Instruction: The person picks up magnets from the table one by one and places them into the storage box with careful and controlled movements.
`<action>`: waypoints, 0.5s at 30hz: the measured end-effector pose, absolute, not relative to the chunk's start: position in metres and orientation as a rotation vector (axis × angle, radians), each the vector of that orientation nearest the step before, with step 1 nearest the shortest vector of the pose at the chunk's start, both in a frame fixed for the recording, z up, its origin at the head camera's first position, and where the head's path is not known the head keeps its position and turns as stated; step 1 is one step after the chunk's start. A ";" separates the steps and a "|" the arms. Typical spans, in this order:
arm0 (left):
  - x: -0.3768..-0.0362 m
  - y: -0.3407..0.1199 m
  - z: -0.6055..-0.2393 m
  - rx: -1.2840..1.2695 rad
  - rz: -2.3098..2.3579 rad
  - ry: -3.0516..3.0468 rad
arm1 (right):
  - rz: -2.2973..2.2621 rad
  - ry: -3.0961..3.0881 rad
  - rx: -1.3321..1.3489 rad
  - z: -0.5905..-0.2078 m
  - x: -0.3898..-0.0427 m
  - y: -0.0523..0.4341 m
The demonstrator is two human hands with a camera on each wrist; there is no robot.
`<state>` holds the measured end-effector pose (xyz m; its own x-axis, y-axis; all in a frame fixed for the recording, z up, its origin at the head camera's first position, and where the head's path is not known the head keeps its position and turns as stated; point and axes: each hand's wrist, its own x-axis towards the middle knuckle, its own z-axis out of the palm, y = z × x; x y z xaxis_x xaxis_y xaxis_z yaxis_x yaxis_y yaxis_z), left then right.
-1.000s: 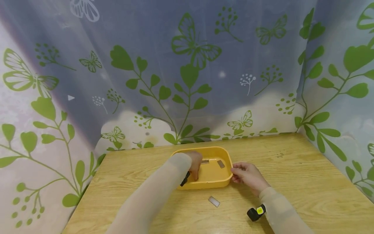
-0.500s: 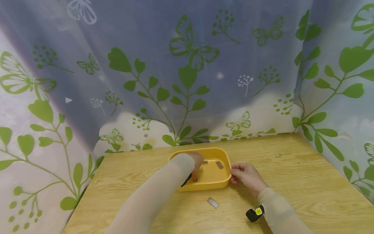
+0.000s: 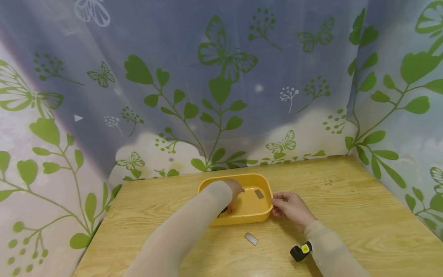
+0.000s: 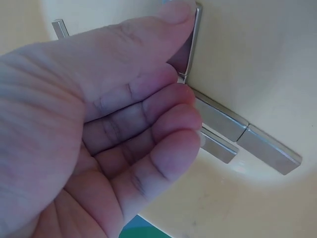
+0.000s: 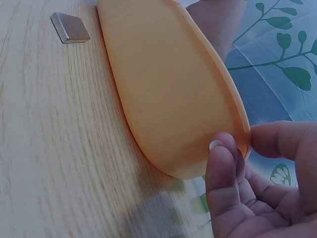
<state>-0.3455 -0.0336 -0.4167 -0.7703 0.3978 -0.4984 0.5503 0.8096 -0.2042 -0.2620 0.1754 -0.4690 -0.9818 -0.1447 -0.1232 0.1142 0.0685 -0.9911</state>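
Note:
A yellow plastic tray [image 3: 242, 220] sits on the wooden table. My left hand [image 3: 235, 189] reaches down into its left part, the forearm hiding the tray's left side. In the left wrist view, the thumb and curled fingers pinch a flat silver metal block [image 4: 184, 62], standing on edge and partly hidden. Beside the fingertips lie more silver blocks, two end to end [image 4: 273, 148] and a shorter-looking one [image 4: 220, 146]. Another block [image 3: 259, 194] lies in the tray's right part. My right hand [image 3: 292, 207] pinches the tray's right rim between thumb and fingers.
One silver block [image 3: 251, 239] lies on the table [image 3: 346, 207] in front of the tray. A black wrist camera [image 3: 300, 252] is strapped by the right sleeve. A patterned curtain [image 3: 166, 92] hangs behind the table and at both sides.
The left hand shifts slightly within the tray and now covers more of the block behind it. The right hand keeps its hold on the rim. The head view drifts a little.

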 end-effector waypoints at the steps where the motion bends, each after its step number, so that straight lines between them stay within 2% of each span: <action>1: -0.345 -0.034 -0.416 0.714 -0.484 2.556 | -2.020 2.152 -0.033 -0.469 -0.262 0.176; 9: -0.339 -0.036 -0.405 0.759 -0.510 2.538 | -2.012 2.150 -0.034 -0.468 -0.261 0.176; 15: -0.348 -0.044 -0.398 0.697 -0.399 2.579 | -2.012 2.155 -0.036 -0.468 -0.262 0.176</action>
<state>-0.3481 -0.0443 -0.3977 -0.7776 0.4065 -0.4797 0.5324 0.8316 -0.1582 -0.2618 0.1764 -0.4684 -0.9812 -0.1484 -0.1237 0.1132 0.0773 -0.9906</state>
